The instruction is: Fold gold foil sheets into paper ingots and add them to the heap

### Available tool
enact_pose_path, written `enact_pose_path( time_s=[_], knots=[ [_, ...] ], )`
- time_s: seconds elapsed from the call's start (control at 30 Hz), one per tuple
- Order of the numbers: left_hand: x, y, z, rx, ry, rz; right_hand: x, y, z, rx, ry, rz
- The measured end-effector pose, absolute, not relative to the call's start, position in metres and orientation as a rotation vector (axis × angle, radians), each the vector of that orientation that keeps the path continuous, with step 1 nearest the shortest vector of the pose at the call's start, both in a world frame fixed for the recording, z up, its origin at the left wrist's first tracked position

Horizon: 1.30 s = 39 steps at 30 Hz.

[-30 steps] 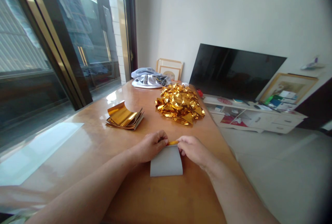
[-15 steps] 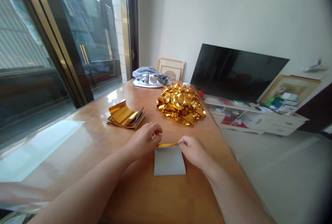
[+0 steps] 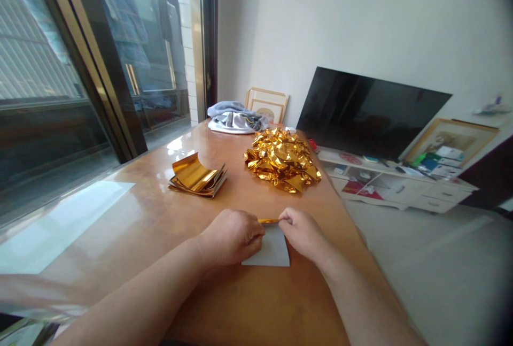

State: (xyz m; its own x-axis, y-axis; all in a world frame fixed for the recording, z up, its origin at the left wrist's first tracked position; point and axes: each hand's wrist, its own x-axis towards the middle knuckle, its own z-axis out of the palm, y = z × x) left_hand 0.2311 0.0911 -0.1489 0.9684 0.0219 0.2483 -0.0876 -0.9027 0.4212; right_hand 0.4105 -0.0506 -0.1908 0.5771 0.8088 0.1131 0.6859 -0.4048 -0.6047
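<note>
A square sheet of gold foil paper (image 3: 269,250) lies on the table with its pale back up and its far edge folded over into a narrow gold strip. My right hand (image 3: 300,231) pinches the right end of that strip. At the left end, my left hand (image 3: 236,235) is closed on the fold, its knuckles up, covering the sheet's left part. A stack of gold foil sheets (image 3: 196,176) rests beyond my left hand, its top sheet curling up. Farther right stands a heap of folded gold foil pieces (image 3: 282,160).
Folded clothes (image 3: 236,118) lie at the table's far end, before leaning picture frames (image 3: 266,102). A pale sheet (image 3: 68,223) covers the table's left side. Beyond the right edge, a television (image 3: 372,113) stands on a white cabinet (image 3: 420,188). Glass doors border the left.
My left hand has moved right and nearer along the fold, its fingers curling from a loose pose into a closed grip. My right hand keeps its pinch. The view has shifted slightly.
</note>
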Motion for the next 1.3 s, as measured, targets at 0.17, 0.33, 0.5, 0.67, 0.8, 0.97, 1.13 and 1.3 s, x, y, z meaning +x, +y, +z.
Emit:
enact_pose_path(
  time_s=[0.17, 0.33, 0.5, 0.67, 0.8, 0.97, 1.13, 1.3],
  knots=[
    [0.232, 0.088, -0.152, 2.795, -0.076, 0.337, 0.412, -0.050, -0.191, -2.198, -1.194, 0.267],
    [0.234, 0.095, -0.156, 2.862, -0.031, 0.365, 0.414, -0.049, -0.191, -2.193, -1.204, 0.287],
    [0.238, 0.100, -0.160, 2.942, -0.018, 0.418, 0.415, -0.049, -0.193, -2.181, -1.214, 0.284],
    [0.241, 0.101, -0.162, 2.984, -0.006, 0.409, 0.415, -0.047, -0.192, -2.184, -1.226, 0.290],
    [0.243, 0.102, -0.161, 2.995, 0.023, 0.340, 0.414, -0.046, -0.192, -2.196, -1.226, 0.285],
    [0.242, 0.104, -0.157, 2.971, 0.012, 0.272, 0.415, -0.053, -0.190, -2.208, -1.166, 0.230],
    [0.240, 0.107, -0.153, 2.956, -0.011, 0.256, 0.416, -0.067, -0.175, -2.131, -1.293, 0.219],
    [0.238, 0.110, -0.152, 2.905, -0.020, 0.239, 0.407, -0.083, -0.154, -1.979, -1.609, 0.400]
  ],
)
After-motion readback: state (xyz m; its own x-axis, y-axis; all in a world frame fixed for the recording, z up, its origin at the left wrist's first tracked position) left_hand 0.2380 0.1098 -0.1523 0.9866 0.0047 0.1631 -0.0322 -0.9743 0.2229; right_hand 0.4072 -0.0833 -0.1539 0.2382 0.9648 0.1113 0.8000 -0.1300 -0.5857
